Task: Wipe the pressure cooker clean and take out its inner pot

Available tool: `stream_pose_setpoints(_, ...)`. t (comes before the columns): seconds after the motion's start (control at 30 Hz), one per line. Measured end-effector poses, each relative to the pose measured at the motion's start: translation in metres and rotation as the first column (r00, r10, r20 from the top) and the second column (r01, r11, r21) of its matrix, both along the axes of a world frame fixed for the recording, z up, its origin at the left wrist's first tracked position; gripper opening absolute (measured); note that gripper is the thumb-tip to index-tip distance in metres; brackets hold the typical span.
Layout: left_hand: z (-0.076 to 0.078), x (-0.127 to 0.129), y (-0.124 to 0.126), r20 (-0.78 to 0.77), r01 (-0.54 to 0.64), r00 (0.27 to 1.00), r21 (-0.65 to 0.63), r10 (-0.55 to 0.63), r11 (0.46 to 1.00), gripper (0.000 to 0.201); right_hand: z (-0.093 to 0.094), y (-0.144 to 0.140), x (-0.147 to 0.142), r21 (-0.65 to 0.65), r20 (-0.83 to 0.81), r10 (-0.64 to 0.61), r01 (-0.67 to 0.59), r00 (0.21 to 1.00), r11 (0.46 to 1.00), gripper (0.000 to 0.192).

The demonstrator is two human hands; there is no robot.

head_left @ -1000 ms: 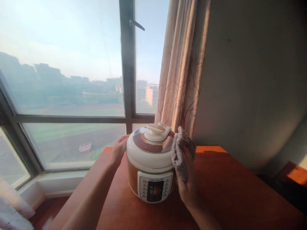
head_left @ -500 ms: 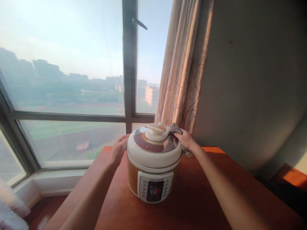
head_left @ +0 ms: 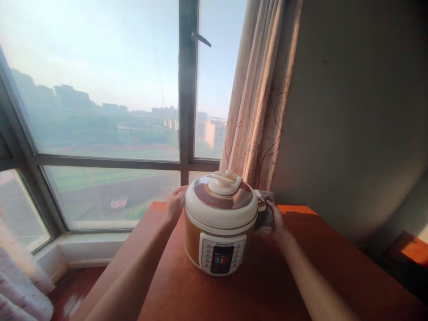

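A white and gold electric pressure cooker (head_left: 217, 218) stands upright on the wooden table, its lid on. The lid has a shiny top with a cream knob (head_left: 223, 183) in the middle. My left hand (head_left: 175, 206) grips the cooker's left side near the lid's edge, with the fingertips partly hidden behind it. A crumpled grey cloth (head_left: 265, 216) is in my right hand (head_left: 277, 219), pressed near the white side handle (head_left: 261, 200) on the cooker's right. The fingers curl around the cloth and are partly covered by it.
The reddish-brown table (head_left: 267, 285) reaches to the window (head_left: 107, 187) behind it. A patterned curtain (head_left: 259, 98) hangs behind the cooker, and a grey wall (head_left: 347, 125) rises to the right. Another curtain (head_left: 23, 285) shows at lower left.
My right hand and the cloth have moved from the lid's right edge outward and down to the cooker's right side. My left hand stays on the left side. The view has shifted slightly.
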State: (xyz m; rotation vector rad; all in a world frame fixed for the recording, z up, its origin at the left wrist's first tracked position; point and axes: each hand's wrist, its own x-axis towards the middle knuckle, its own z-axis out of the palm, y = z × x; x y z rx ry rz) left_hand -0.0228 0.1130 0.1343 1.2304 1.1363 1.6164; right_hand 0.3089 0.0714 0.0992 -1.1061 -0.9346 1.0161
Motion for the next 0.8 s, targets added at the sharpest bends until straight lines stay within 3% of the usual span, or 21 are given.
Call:
stream_pose_setpoints(0.13, 0.000, 0.000, 0.000, 0.001, 0.009, 1.000, 0.011, -0.009, 1.000, 0.044, -0.027, -0.014, -0.026, -0.011, -0.338, -0.059, 0.058, 0.939, 0.998, 0.031)
stream_pose_setpoints(0.27, 0.001, 0.000, 0.000, 0.006, -0.006, 1.000, 0.012, 0.006, 1.000, 0.041, -0.041, -0.029, -0.046, -0.012, -0.473, -0.123, 0.133, 0.873, 0.991, 0.033)
stream_pose_setpoints(0.37, 0.002, 0.000, -0.001, 0.017, -0.004, 1.000, 0.008, 0.004, 1.000, 0.040, -0.057, -0.049, -0.056, -0.041, -0.413, -0.213, 0.216, 0.885, 0.976, 0.038)
stream_pose_setpoints(0.47, 0.003, 0.000, -0.002, 0.028, 0.001, 1.000, 0.007, -0.001, 1.000, 0.040, -0.074, -0.075, -0.068, -0.048, -0.228, -0.300, 0.297, 0.926, 0.954, 0.042)
stream_pose_setpoints(0.63, 0.005, 0.000, -0.003, 0.002, 0.003, 1.000, -0.003, -0.003, 1.000, 0.040, -0.085, -0.103, -0.086, 0.077, 0.037, -0.353, 0.349, 0.935, 0.934, 0.052)
stream_pose_setpoints(0.7, 0.006, 0.000, -0.004, -0.027, 0.011, 1.000, -0.003, -0.011, 1.000, 0.041, -0.083, -0.098, -0.088, 0.095, 0.039, -0.366, 0.361, 0.930, 0.928, 0.052)
stream_pose_setpoints(0.8, 0.006, -0.001, -0.004, -0.034, 0.024, 0.999, -0.006, -0.024, 1.000, 0.043, -0.078, -0.077, -0.081, 0.015, -0.137, -0.327, 0.333, 0.935, 0.943, 0.044)
